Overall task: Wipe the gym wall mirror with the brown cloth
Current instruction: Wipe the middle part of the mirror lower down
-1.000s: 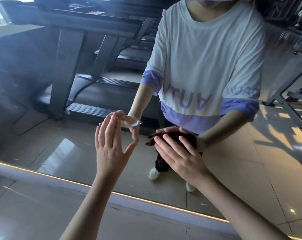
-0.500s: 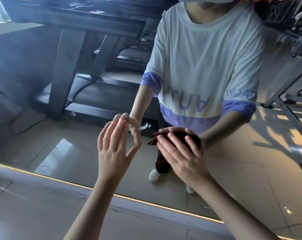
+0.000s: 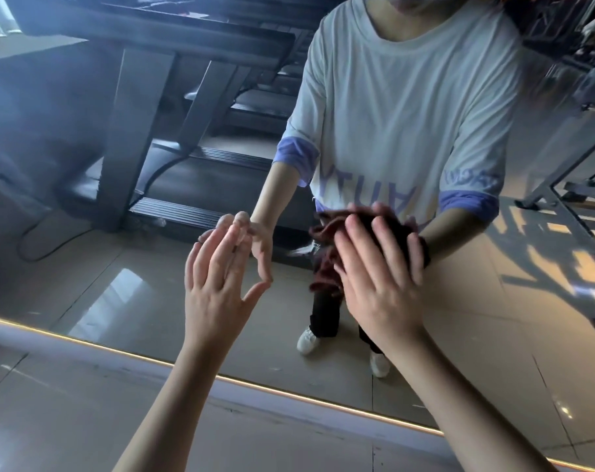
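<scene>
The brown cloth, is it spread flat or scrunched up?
Scrunched up: the brown cloth bunches in folds under the right hand.

Cloth [image 3: 324, 234] between right hand [image 3: 379, 287] and mirror [image 3: 85, 253]

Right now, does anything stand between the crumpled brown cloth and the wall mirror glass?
Nothing visible does. The right hand presses the crumpled brown cloth onto the large wall mirror; the left hand touches the glass beside it, clear of the cloth.
</scene>
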A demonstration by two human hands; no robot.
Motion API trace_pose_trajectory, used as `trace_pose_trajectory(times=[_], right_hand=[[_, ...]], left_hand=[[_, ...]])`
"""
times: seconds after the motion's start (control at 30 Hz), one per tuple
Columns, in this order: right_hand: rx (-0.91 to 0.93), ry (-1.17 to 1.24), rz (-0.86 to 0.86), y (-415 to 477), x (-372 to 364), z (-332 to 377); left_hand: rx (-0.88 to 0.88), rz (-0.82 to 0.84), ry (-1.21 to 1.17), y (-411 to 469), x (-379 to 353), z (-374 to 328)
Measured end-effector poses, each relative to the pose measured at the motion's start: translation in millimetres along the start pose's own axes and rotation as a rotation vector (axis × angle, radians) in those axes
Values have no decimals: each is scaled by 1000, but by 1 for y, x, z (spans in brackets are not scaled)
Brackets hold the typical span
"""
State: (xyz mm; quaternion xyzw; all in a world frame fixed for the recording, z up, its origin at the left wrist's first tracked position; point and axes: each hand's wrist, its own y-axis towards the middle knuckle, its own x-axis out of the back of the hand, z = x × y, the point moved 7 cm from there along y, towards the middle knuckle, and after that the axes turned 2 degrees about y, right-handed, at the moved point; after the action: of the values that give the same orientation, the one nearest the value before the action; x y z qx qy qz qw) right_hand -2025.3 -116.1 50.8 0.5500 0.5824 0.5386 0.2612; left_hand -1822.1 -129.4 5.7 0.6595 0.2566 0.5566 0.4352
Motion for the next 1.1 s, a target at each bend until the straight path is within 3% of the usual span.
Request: trace_pose_trajectory(times=[0.07, 0.2, 0.27, 0.5, 0.63, 0.7, 0.9, 0.97, 1.1], right_hand=[[-64, 26, -62, 17, -6, 11], [301, -20, 102, -18, -35, 63], [383, -65, 183, -38, -36, 59], [7, -15, -42, 13, -16, 28], [391, -90, 239, -59, -43, 65], [488, -113, 304, -83, -44, 63], [182, -12, 13, -6, -20, 41], [157, -7, -17, -3, -25, 46], [510, -17, 221, -64, -45, 70]], left_hand=[[-8, -12, -27, 1, 0, -1], [-36, -37, -50, 0, 2, 1], [-52, -6, -40, -2, 0, 6], [-52, 17, -47, -4, -4, 12], [-66, 15, -39, -5, -4, 13], [-59, 25, -31, -5, -4, 13], [-45, 18, -35, -4, -1, 11], [-48, 16, -28, -4, 1, 10], [-27, 56, 7, -5, 1, 12]])
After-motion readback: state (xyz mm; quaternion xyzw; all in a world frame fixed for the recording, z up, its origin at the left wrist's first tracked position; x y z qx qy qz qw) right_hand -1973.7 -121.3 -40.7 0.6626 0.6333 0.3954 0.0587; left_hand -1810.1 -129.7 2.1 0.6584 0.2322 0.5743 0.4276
